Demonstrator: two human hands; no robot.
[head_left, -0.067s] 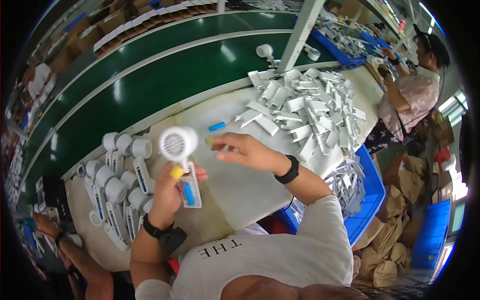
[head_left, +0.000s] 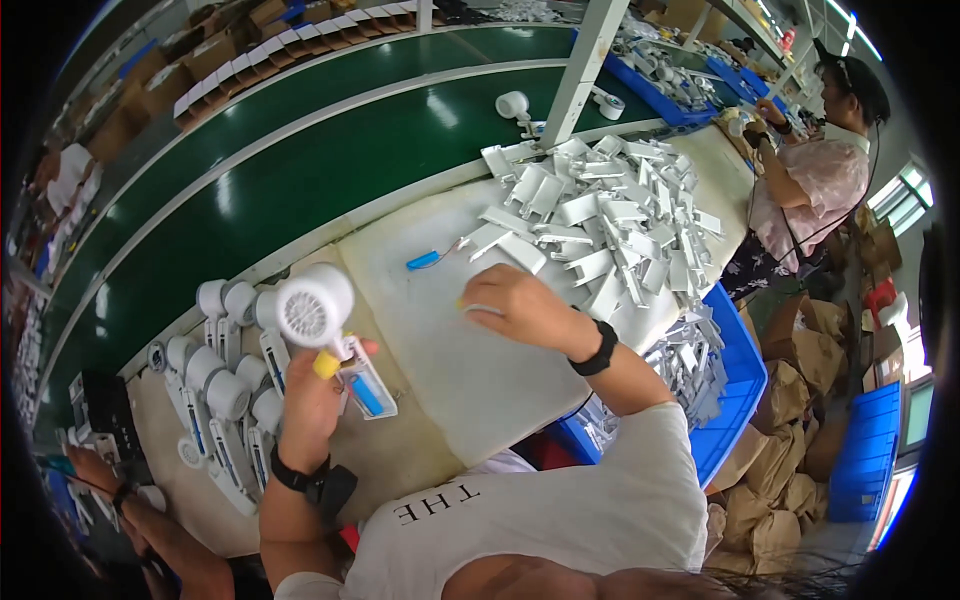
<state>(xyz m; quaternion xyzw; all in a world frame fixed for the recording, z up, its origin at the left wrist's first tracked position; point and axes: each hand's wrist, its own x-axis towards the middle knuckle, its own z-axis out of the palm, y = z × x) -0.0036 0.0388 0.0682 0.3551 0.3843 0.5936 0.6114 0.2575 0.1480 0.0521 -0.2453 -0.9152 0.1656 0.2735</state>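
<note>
My left hand (head_left: 312,398) is closed around a white handheld fan (head_left: 316,306), its round grille tilted up. The fan's handle is uncovered, and a blue battery (head_left: 366,394) shows inside. A yellow finger cover (head_left: 326,364) sits on a digit of that hand. Over the table, my right hand (head_left: 518,308) is closed with its fingers curled under, beside a heap of white plastic handle covers (head_left: 600,215). A thin pale edge shows at its fingers; I cannot make out what it is. Beyond that hand lies a loose blue battery with wires (head_left: 423,261).
Several fans with uncovered handles (head_left: 215,380) lie at the left of the table. A blue bin (head_left: 735,440) of parts stands by my right elbow. The green conveyor (head_left: 300,160) runs behind a post (head_left: 590,75). Co-workers are at the right (head_left: 815,180) and left (head_left: 165,520).
The fan in my left hand has shifted left and tilted. My right hand has moved right toward the cover heap, and its fingers have gone from spread to curled.
</note>
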